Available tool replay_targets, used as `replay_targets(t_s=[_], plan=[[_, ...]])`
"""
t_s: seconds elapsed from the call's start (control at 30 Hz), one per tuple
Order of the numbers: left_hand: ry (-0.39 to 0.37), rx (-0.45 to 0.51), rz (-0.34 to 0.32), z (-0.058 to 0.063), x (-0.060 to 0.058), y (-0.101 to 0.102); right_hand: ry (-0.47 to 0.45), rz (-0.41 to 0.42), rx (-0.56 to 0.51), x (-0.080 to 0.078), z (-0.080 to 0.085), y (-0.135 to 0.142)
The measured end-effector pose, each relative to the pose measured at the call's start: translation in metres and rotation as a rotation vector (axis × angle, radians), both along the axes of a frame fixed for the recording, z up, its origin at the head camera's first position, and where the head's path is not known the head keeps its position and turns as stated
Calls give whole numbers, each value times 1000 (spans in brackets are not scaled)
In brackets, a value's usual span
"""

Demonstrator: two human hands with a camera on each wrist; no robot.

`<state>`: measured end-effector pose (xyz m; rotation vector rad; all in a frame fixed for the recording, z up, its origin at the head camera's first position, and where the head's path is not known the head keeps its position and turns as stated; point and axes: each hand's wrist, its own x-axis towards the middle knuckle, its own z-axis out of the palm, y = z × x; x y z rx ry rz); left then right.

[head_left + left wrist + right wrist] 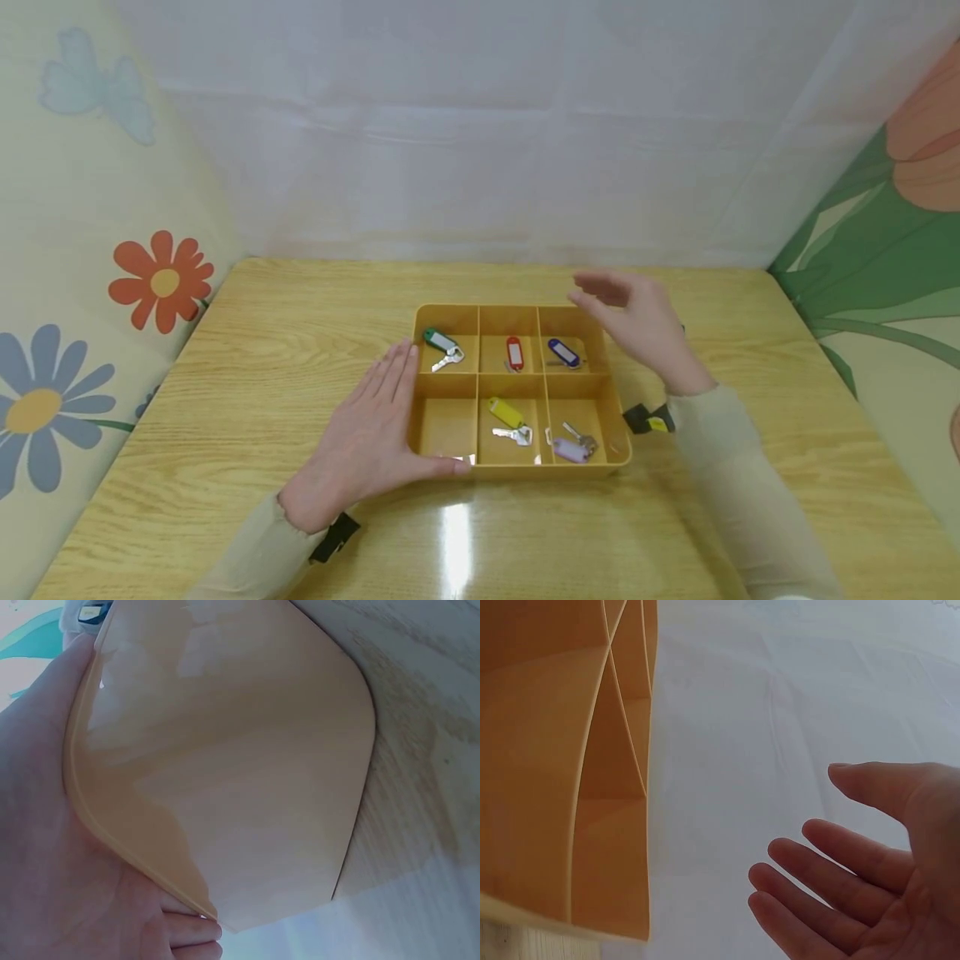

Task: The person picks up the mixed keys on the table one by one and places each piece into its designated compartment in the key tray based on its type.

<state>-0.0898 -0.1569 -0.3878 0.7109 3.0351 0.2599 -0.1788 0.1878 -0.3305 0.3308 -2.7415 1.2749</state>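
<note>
A yellow divided tray [517,472] lies on the table in the head view. My left hand [367,429] rests along its left side, fingers straight, the thumb along the front rim; the left wrist view shows the palm beside the tray's outer wall [247,787]. Above the back right corner, my right hand [637,321] hovers with fingers extended and nothing in them. Tagged keys lie in the compartments: green tag [440,340] back left, red tag [514,353] back middle, blue tag [564,353] back right, yellow tag [506,413] front middle, lilac tag [571,451] front right.
The wooden table [300,317] runs back to a white cloth backdrop [480,150]. Flower-printed panels stand at the left [67,250] and right [885,250]. A dark wrist strap [335,537] sits on the left sleeve.
</note>
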Motion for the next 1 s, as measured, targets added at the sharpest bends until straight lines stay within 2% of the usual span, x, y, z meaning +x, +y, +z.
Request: replay_targets(t_s=[0.17, 0.4, 1.0], plan=[[10, 1, -6, 0, 1, -1, 18, -9, -18, -1, -2, 10], [16, -6, -9, 0, 2, -3, 17, -64, -31, -1, -3, 24], [49, -41, -15, 3, 4, -5, 5, -151, 7, 1, -7, 65]])
